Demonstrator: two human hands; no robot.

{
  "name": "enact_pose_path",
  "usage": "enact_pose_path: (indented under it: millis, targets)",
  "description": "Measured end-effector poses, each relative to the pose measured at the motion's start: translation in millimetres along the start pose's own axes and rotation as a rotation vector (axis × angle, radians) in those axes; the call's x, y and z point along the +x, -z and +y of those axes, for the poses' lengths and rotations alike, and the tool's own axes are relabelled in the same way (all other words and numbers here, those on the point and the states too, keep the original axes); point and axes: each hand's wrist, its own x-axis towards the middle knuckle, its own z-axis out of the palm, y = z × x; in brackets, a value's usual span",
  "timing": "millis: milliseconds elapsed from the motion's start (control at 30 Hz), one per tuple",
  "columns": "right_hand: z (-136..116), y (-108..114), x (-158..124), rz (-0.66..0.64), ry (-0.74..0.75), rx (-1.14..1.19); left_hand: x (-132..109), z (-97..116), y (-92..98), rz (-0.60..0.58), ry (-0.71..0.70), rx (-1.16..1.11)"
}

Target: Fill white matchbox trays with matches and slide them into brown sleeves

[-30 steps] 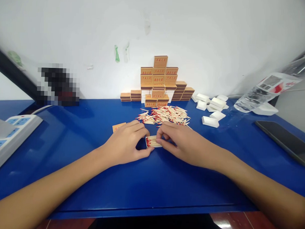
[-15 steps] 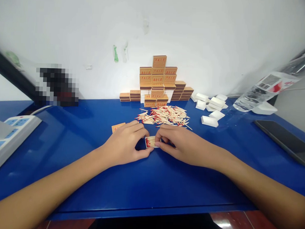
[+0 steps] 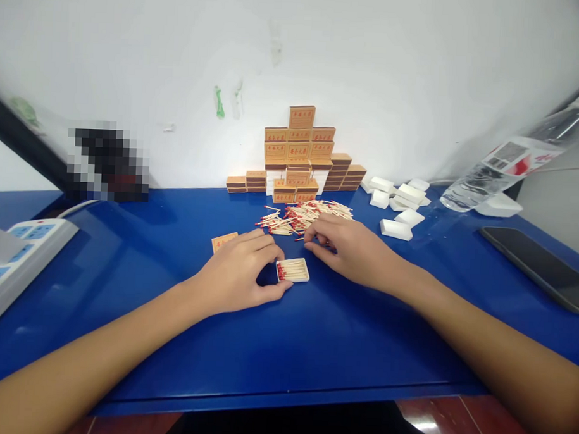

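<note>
A small white matchbox tray (image 3: 293,270) filled with red-tipped matches lies on the blue table (image 3: 285,343). My left hand (image 3: 237,272) rests beside it, thumb and forefinger closed on the tray's left end. My right hand (image 3: 348,247) is farther back, its bent fingertips pinched together on the near edge of a loose pile of matches (image 3: 299,216). An orange matchbox sleeve (image 3: 225,240) lies flat just behind my left hand.
Orange matchboxes (image 3: 300,151) are stacked against the white wall. Several empty white trays (image 3: 398,202) lie to their right. A plastic water bottle (image 3: 505,164) and a dark phone (image 3: 539,267) sit at the right. A power strip (image 3: 17,252) lies at the left.
My right hand has left the tray and moved back to the loose pile of matches. The tray now shows fully. My left hand has stayed put.
</note>
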Motion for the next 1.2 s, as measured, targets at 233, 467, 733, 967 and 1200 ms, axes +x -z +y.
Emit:
enact_pose_path:
  millis: [233,467,733,967,1200]
  targets:
    - [19.8,-9.5,4.9,-0.024,-0.011,-0.028,0.1,0.9,1.0,-0.007,-0.012,0.009]
    - [19.1,-10.1,4.8,-0.015,0.011,-0.057,0.1,-0.3,0.6,0.002,-0.01,0.033]
    - [6.5,-0.9,3.2,-0.024,0.051,0.074,0.0,-0.2,1.5,0.002,-0.004,0.027]
    - [12.8,-3.6,4.3,0.02,0.055,-0.03,-0.1,-0.5,0.0,0.006,-0.014,0.012]
    - [24.7,-13.0,7.8,-0.025,0.019,-0.036,-1.4,-1.8,-0.9,-0.009,-0.022,-0.02]
